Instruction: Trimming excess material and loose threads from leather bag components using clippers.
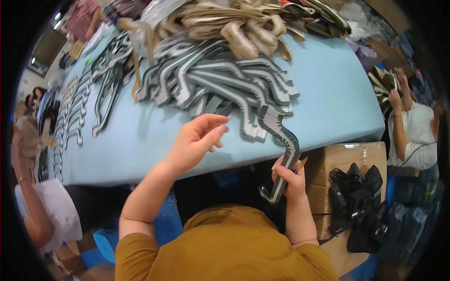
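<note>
My left hand [201, 138] is raised over the table's front edge, empty, its fingers loosely bent and apart. My right hand [288, 175] is closed around a bent grey strip [283, 136] with dark, notched edging, held upright at a slant; a small pointed object [302, 165] pokes out beside my fingers, too hidden to name. Behind both hands lies a heap of similar grey-and-dark strips [220, 79] on the pale blue table [337, 93].
Cream folded pieces [239, 35] lie at the back, with more strips [77, 107] at left. A cardboard box [318, 187] with black gear [356, 206] is right of me. Co-workers [408, 131] [47, 210] are at both sides.
</note>
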Motion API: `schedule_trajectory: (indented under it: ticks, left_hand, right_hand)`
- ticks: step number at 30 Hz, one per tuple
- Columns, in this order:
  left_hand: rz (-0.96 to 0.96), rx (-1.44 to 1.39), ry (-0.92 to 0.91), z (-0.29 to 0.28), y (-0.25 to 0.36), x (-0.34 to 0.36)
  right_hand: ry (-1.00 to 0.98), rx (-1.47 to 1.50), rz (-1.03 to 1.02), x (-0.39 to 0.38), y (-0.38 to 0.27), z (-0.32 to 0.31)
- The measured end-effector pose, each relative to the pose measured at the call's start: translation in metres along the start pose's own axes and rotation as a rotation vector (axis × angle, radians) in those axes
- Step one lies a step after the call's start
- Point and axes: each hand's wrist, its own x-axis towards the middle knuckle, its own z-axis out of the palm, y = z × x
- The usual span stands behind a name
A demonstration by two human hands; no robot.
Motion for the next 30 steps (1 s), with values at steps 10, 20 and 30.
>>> schedule_trajectory:
  ticks: [10, 20, 30]
  left_hand:
    - [-0.044, -0.574, 0.083, 0.012, -0.029, -0.062]
    - [-0.012, -0.407, 0.203, 0.002, -0.041, -0.094]
    - [-0.317, -0.608, -0.371, 0.036, -0.049, -0.132]
  right_hand:
    - [-0.254, -0.056, 0.338, -0.017, 0.018, 0.042]
    - [-0.247, 0.217, 0.446, -0.003, -0.003, 0.089]
    - [-0.257, 0.418, 0.267, 0.014, -0.027, 0.084]
